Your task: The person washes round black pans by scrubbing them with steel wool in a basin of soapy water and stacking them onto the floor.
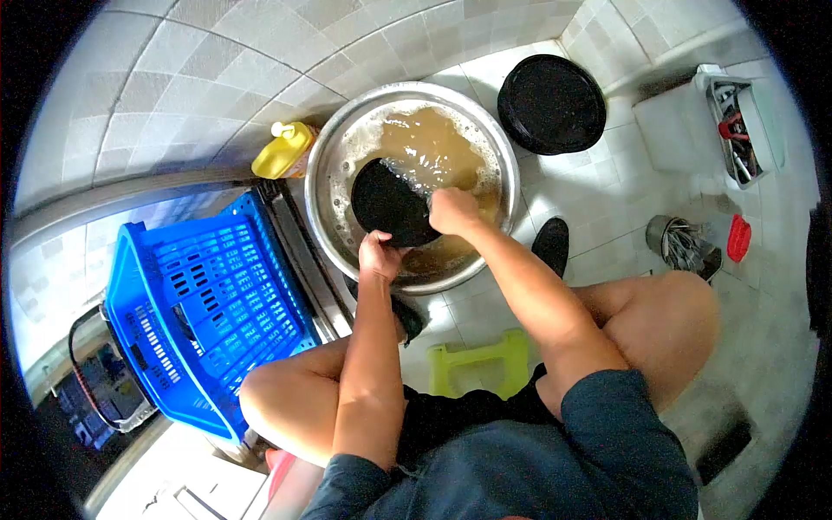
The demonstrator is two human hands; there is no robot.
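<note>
A large metal basin (pixel 317 173) on the floor holds cloudy brown, foamy water. Tilted in it is a round black plate (pixel 386 204), partly over the water. My left hand (pixel 381 256) grips the plate's near edge, thumb on top and fingers beneath. At the plate's right side, my right hand (pixel 453 211) is closed in a fist against or just above its surface. Whatever that fist holds, if anything, is hidden under the fingers. Light ripples and splashes show in the water just above the fist.
A yellow pump bottle (pixel 284 154) stands left of the basin, with a blue plastic crate (pixel 204 295) below it. Black round plates (pixel 552 104) lie at upper right. Cutlery fills a metal container (pixel 680 241) and a white holder (pixel 737 139). A green stool (pixel 479 364) is between my legs.
</note>
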